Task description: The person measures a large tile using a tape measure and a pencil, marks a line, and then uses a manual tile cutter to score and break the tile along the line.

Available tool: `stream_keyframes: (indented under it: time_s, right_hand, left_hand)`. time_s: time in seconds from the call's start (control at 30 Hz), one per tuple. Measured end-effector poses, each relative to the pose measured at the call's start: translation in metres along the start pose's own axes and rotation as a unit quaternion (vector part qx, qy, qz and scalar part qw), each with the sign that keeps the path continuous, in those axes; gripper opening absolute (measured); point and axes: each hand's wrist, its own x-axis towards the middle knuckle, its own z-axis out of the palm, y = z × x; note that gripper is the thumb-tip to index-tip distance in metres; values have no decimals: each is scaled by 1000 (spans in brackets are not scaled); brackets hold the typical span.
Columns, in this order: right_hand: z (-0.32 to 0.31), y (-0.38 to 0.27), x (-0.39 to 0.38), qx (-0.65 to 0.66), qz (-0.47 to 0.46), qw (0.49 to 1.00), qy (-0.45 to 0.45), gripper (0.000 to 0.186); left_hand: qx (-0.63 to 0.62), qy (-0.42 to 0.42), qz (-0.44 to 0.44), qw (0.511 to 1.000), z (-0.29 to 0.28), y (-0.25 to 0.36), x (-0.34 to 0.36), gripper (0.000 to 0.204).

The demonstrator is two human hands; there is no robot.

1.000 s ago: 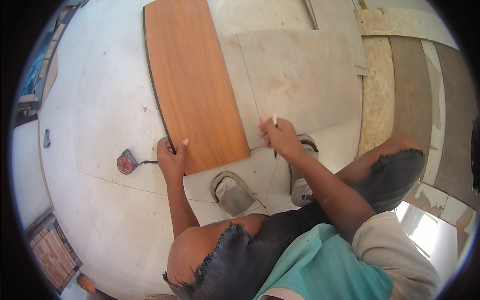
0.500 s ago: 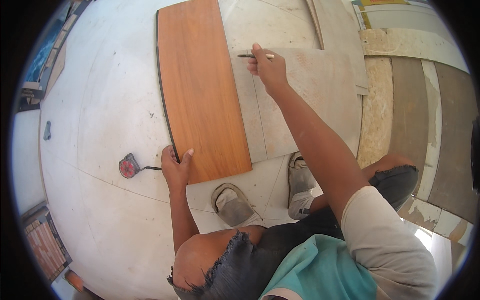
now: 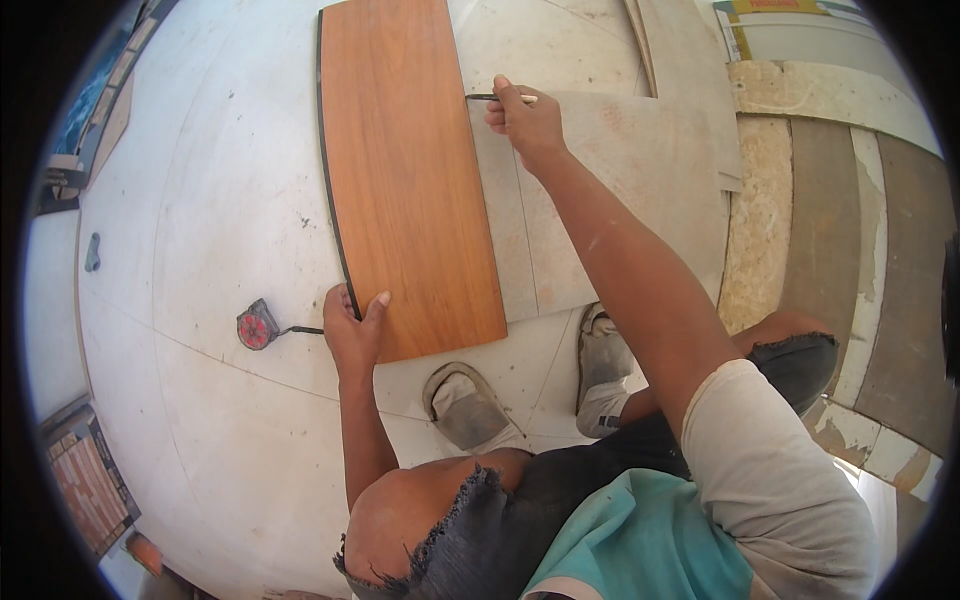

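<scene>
A long wood-grain board (image 3: 415,180), orange-brown with a dark left edge, lies before me and overlaps a thin grey sheet (image 3: 580,200). My left hand (image 3: 355,320) is closed round its near left corner, thumb on top and fingers under the dark edge. In my right hand (image 3: 528,115) is a slim pen-like marking tool (image 3: 484,97), dark at the tip and pale at the rear. Its tip reaches the board's right edge. Beside my left hand rests a red and black tape measure (image 3: 257,325), a short dark strip running from it toward that hand.
My shoes (image 3: 470,408) stand just below the board. Worn planks and sheets (image 3: 825,200) lie along the right side. More thin sheets (image 3: 690,60) are at the far right. A small grey piece (image 3: 93,252) lies on the pale floor (image 3: 220,180) to the left.
My right hand has moved a little left and away from me, bringing the tool's tip to the board's edge. My left hand keeps its hold on the corner.
</scene>
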Motion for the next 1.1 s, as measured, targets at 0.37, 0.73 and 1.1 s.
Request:
stream_keyframes:
  time_s: [0.37,0.73,1.1]
  right_hand:
    - [-36,8,-72,-80,57,994,-45,37]
    - [-89,37,-200,-201,86,970,-105,35]
    - [-111,43,-272,-182,213,952,-123,38]
  left_hand:
    - [-18,-9,14,1000,1,-7,0,49]
    - [21,2,8,1000,1,-7,2,53]
    - [33,-2,8,999,1,-3,0,54]
